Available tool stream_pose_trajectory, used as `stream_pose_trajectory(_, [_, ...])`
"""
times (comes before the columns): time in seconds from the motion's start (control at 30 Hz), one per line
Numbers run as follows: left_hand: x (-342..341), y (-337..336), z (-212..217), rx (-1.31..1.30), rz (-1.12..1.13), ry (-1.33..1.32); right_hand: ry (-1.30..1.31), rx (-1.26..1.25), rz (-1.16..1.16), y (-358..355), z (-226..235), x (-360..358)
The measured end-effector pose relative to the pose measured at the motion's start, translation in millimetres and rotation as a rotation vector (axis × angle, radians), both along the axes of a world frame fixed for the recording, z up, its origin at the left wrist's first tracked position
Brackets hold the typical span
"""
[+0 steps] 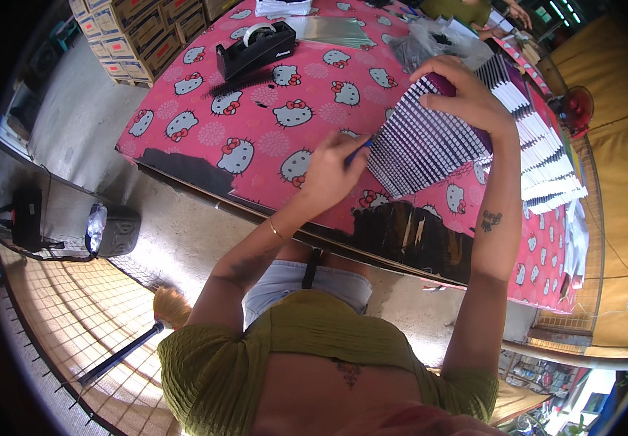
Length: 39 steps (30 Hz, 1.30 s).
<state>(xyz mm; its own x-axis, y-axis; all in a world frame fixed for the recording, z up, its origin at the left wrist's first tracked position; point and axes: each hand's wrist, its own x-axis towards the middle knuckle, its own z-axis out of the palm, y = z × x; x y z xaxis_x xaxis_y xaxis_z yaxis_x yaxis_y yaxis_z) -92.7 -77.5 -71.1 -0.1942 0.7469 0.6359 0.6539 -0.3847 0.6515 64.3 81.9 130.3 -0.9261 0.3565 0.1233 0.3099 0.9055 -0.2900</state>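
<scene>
A fanned stack of booklets (427,145), with white edges, rows of dark marks and a purple cover, sits at the near right of the table. My right hand (467,98) curves over its far right side, with thumb and fingers spread and gripping the stack. At the stack's left corner, my left hand (334,168) is closed around a slim blue tool (358,151). The tool's tip points to the booklet edges; its exact kind is too small to make out.
A pink patterned cloth with torn patches covers the table (314,76). On it are a black tape dispenser (257,51), a black comb-like strip (241,83), clear sheets (328,31), a plastic bag (437,45) and more booklets (539,138). Another person's hand (521,14) shows beyond.
</scene>
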Motion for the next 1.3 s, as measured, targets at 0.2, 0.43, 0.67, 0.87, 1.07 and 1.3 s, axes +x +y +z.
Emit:
stream_pose_trajectory(0.2, [-2.5,1.7,-7.4,-0.513,-0.410,-1.112,0.016,-0.001,0.012,1.0,0.6,-0.7])
stream_pose_trajectory(0.43, [-4.7,6.2,-8.0,-0.321,-0.240,-0.765,0.023,0.017,0.018,-0.8,1.1,-1.0])
stream_pose_trajectory(0.67, [-6.4,4.7,-21.8,-0.509,-0.409,-1.106,0.017,-0.015,0.007,2.9,-1.0,0.8])
stream_pose_trajectory(0.87, [-5.5,4.2,-10.5,-0.556,-0.358,-1.073,0.005,-0.004,0.013,2.8,0.0,0.5])
stream_pose_trajectory(1.07, [-8.7,4.9,-17.8,-0.548,-0.368,-0.969,0.022,-0.011,0.015,1.8,-0.1,0.5])
stream_pose_trajectory(1.3, [-6.0,1.9,-13.7,-0.600,-0.386,-1.212,0.010,0.009,0.011,0.4,0.4,0.0])
